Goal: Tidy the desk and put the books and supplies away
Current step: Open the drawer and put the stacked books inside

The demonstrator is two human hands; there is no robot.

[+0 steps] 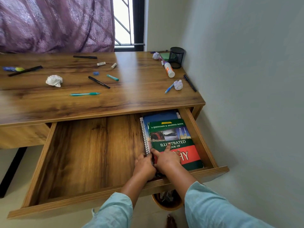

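A stack of books lies in the right end of the open wooden drawer [92, 155]. On top is a green and red illustrated book [174, 134]; under it show a blue book [160, 116] and a spiral-bound notebook [145, 137]. My right hand [166, 159] rests flat on the green book's near left corner, index finger stretched out. Beside it my left hand [144, 165] grips the stack's near left edge. Pens, markers, erasers and crumpled paper lie scattered on the desk top [131, 89].
A black mesh pen holder [176, 57], a glue bottle [169, 69] and a green sticky pad [165, 55] stand at the desk's back right. A white paper ball [54, 80] lies at left. A brown bin [167, 200] sits under the drawer. A wall is close on the right.
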